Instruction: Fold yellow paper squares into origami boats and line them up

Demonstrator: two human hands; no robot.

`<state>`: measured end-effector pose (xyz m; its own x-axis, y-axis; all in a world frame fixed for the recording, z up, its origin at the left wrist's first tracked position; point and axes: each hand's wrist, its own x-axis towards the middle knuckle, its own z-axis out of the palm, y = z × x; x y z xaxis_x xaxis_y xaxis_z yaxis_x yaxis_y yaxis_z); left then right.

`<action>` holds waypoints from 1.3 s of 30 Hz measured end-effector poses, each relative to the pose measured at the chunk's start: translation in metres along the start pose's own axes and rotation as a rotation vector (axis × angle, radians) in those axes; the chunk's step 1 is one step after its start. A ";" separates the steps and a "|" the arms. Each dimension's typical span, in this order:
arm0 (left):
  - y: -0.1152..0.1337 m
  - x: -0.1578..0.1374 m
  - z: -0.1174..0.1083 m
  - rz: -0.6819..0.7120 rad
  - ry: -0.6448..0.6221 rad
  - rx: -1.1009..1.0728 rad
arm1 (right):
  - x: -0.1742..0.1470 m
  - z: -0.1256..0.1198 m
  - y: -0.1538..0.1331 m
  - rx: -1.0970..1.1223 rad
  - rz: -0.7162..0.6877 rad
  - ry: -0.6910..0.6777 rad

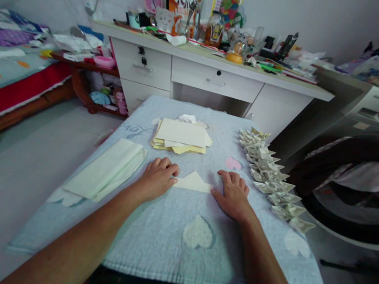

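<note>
A folded piece of cream paper (194, 182) lies in front of me, with a pointed peak in the middle and a flat strip along its lower edge. My left hand (160, 179) rests at its left end, fingers curled and thumb close to the index finger on the paper's edge. At the other end is my right hand (233, 194), thumb touching the corner and fingers stretched out on the cloth, thumb and index finger apart. Beyond the paper sits a stack of cream and yellow sheets (181, 133). A folded pale green sheet bundle (107, 169) lies left of my left hand.
Several folded paper boats (271, 176) stand in a slanting row along the right side of the blue cloth-covered table (158, 234). Behind is a cluttered white desk (218, 78). A washing machine (366, 158) stands at right, a bed (9, 81) at left.
</note>
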<state>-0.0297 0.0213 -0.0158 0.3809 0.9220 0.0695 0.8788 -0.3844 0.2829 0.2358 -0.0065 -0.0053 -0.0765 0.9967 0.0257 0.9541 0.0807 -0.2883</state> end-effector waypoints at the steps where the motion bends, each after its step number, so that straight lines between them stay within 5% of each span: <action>1: -0.001 0.000 0.000 0.002 -0.003 -0.001 | 0.000 -0.001 0.001 0.014 -0.007 0.000; 8: 0.000 0.001 -0.002 0.008 -0.017 -0.013 | 0.000 -0.004 -0.009 0.169 -0.211 0.221; 11: 0.000 0.000 -0.002 0.009 -0.016 -0.010 | -0.004 -0.002 -0.026 0.213 -0.469 0.148; 14: 0.000 0.000 -0.002 0.029 0.009 -0.016 | -0.009 0.000 -0.041 0.153 -0.581 0.034; 27: 0.008 -0.004 -0.002 -0.079 0.021 -0.019 | -0.010 0.004 -0.044 0.043 -0.658 -0.089; 39: 0.005 -0.002 -0.010 -0.116 -0.064 -0.058 | -0.008 -0.023 -0.014 0.068 -0.545 -0.179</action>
<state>-0.0288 0.0176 -0.0050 0.2964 0.9547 -0.0274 0.9007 -0.2699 0.3403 0.2301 -0.0159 0.0201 -0.6055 0.7954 0.0274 0.7426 0.5770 -0.3401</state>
